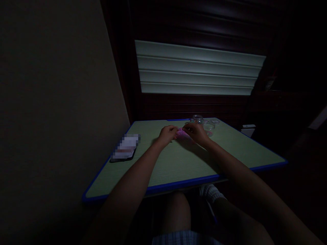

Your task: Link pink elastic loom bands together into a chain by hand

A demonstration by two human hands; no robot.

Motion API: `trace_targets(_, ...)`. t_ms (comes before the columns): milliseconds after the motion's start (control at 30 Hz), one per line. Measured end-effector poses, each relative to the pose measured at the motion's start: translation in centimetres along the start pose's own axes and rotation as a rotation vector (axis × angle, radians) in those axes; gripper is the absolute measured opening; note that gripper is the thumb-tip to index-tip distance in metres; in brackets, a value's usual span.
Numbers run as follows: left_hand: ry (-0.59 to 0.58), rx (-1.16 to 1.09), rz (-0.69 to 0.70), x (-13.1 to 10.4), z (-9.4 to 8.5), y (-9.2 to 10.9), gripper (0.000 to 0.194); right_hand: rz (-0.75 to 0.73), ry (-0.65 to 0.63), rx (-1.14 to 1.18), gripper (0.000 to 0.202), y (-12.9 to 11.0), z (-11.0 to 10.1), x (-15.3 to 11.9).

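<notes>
Above the far middle of the table, a small pink thing (180,130) is held between my two hands; its kind is too small and dark to make out. My left hand (167,133) closes its fingertips on the left side of it. With bent, pinched fingers, my right hand (196,132) grips it from the right. Pink colour also shows on the tabletop just below. Right behind my right hand stands a clear jar (197,118), partly hidden by it. Beside that hand is a low clear container (209,128) with something pinkish at its bottom.
The pale green table (178,166) has a blue edge. A phone-like flat device (125,147) with a blurred screen lies at the left. A clear round lid (214,121) lies at the far right. A wall (63,102) rises on the left; my knees are under the table.
</notes>
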State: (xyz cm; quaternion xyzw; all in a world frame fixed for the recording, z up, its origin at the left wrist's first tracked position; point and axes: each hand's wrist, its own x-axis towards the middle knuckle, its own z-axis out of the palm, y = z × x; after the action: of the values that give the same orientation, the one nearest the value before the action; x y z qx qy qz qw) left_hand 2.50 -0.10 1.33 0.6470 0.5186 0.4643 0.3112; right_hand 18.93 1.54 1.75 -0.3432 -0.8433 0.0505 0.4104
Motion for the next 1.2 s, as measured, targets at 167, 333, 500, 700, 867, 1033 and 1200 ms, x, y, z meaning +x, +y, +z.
trace_targets(167,-0.011,-0.019,-0.003,-0.08,0.07,0.12,0.024,-0.01,-0.016,0.027,0.019,0.12,0.17,-0.01)
trace_targets(333,-0.031,0.0,0.0,0.01,0.23,-0.06,0.024,-0.001,-0.014,0.016,0.019,0.03,0.16,-0.03)
trace_targets(500,-0.045,-0.006,0.004,0.07,0.16,-0.25,0.024,0.015,-0.009,0.042,0.018,0.05,0.23,-0.05)
trace_targets(700,-0.041,0.006,0.008,-0.16,0.06,-0.22,0.022,0.032,-0.009,0.034,0.018,0.15,0.23,-0.04)
trace_targets(867,-0.022,0.001,0.012,-0.07,0.16,-0.3,0.02,0.063,-0.031,0.047,0.019,0.18,0.36,-0.03)
trace_targets(1033,-0.016,-0.002,0.024,-0.07,0.15,-0.23,0.018,0.128,-0.021,0.124,0.025,0.28,0.56,0.08)
trace_targets(1200,-0.011,-0.001,0.025,-0.15,0.16,-0.22,0.018,0.184,0.016,0.19,0.03,0.48,0.57,0.33)
